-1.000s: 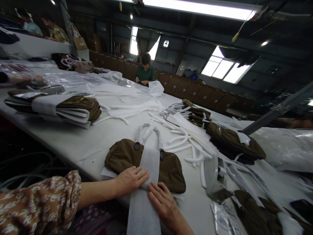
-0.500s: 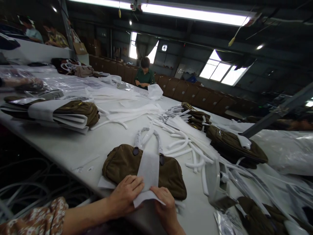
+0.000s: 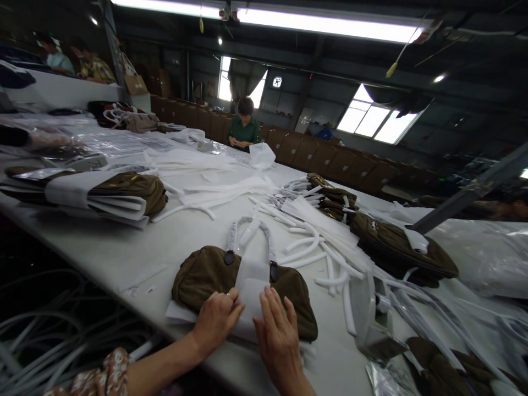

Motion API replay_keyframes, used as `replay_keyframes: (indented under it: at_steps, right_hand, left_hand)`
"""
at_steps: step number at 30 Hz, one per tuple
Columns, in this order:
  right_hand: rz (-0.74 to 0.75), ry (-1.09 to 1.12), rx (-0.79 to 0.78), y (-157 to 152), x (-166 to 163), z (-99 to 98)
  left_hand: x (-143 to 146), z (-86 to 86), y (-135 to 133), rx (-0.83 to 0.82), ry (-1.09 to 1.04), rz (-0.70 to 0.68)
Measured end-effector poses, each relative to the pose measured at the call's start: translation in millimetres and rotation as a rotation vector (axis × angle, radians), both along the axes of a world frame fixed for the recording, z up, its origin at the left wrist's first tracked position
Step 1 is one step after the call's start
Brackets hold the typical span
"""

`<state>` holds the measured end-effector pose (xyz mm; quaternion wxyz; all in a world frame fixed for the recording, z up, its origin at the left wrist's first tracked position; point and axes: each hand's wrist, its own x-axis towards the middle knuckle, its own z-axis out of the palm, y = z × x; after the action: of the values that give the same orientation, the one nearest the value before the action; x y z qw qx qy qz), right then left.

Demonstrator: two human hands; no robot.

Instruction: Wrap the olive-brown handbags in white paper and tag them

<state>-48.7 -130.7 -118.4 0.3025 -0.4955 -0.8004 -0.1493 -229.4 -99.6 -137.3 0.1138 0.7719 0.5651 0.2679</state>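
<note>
A brown handbag [image 3: 208, 280] lies on the table in front of me, its two upright handles [image 3: 250, 234] wrapped in plastic. A strip of white foam sheet [image 3: 253, 272] runs over the middle of the bag, with its near part folded up onto itself. At the strip's left edge, my left hand [image 3: 215, 322] has bent fingers closed on the sheet; its fingertips are partly hidden. My right hand [image 3: 278, 330] lies flat with fingers stretched over the strip's right edge and the bag. More white sheet sticks out under the bag's left end.
Stacked brown bags [image 3: 124, 190] lie at the left, others [image 3: 396, 242] at the right. White foam tubes [image 3: 303, 247] and a grey tape dispenser [image 3: 371, 316] are right of the handbag. A person in green [image 3: 244, 129] works at the far side. A metal post [image 3: 470, 187] slants at the right.
The strip's near end, held up between both hands before, now lies folded over onto the bag's front. My right hand has gone from gripping that end to lying flat.
</note>
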Motion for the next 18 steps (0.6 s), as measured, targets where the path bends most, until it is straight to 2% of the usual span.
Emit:
replay_keyframes:
  at_steps: [3,6,8,9,11,14,18]
  right_hand:
    - [0.097,-0.215,-0.132,5.1,-0.3,-0.9]
    - [0.076,-0.28,-0.191,7.4,1.0,-8.4]
    - [0.082,-0.295,-0.176,7.3,2.1,-12.6]
    - [0.092,-0.299,-0.156,6.8,2.5,-14.1]
    - [0.098,-0.296,-0.113,4.9,2.5,-16.6]
    - [0.057,-0.261,-0.054,-0.5,1.2,-21.9]
    - [-0.014,-0.229,0.012,-10.5,0.3,-34.4]
  left_hand:
    - [-1.3,4.2,-0.1,-0.03,-0.081,-0.007]
    - [-1.3,9.7,-6.1,0.185,-0.069,-0.084]
    - [1.0,10.1,-11.9,0.33,0.053,-0.212]
    - [2.6,8.6,-14.6,0.349,0.124,-0.278]
    - [5.4,2.2,-18.6,0.293,0.237,-0.388]
    - [6.0,-10.0,-20.8,0.199,0.31,-0.46]
    - [-0.1,-14.5,-19.3,0.219,0.309,-0.537]
